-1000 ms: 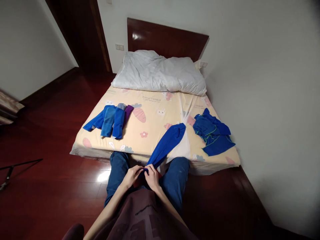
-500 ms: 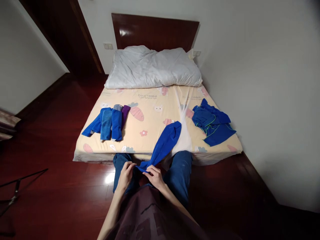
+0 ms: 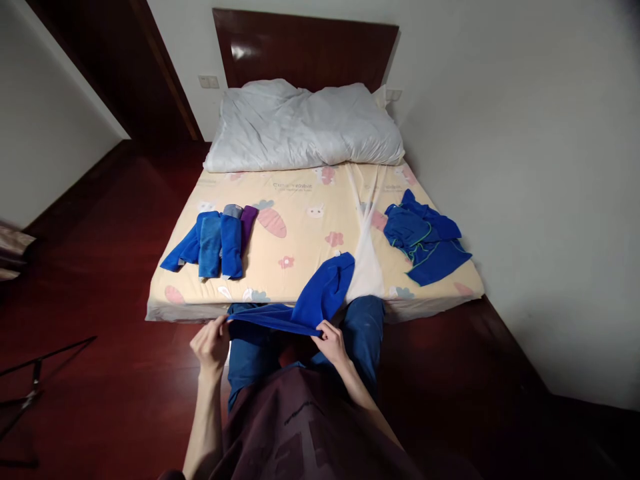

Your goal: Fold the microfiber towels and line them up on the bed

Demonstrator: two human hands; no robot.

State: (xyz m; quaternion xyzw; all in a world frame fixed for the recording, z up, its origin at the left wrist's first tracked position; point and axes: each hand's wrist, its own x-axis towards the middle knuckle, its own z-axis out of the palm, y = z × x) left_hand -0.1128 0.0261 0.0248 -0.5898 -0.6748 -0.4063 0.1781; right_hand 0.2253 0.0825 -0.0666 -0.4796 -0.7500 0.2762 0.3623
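A blue cloth [image 3: 320, 290] is stretched by one edge between my two hands, above my knees. My left hand [image 3: 211, 343] is closed on its left corner, and my right hand [image 3: 331, 341] pinches the edge farther right. The far part of the cloth rests on the front of the bed. On the left of the bed lies a row of rolled cloths: a blue roll [image 3: 232, 243], a lighter blue roll [image 3: 209, 245] and a purple roll [image 3: 249, 223] among them. A loose heap of blue cloths [image 3: 425, 237], some with green edging, lies on the right.
The bed [image 3: 300, 227] has a cream patterned sheet, with a white twisted strip [image 3: 367, 260] across it. A pale folded quilt [image 3: 305, 130] lies by the dark headboard [image 3: 305, 50]. A black metal stand [image 3: 35, 380] is on the floor at left.
My hands have moved apart, the left one going left and up, the right one slightly right. The cloth's near edge is now drawn out wide between them.
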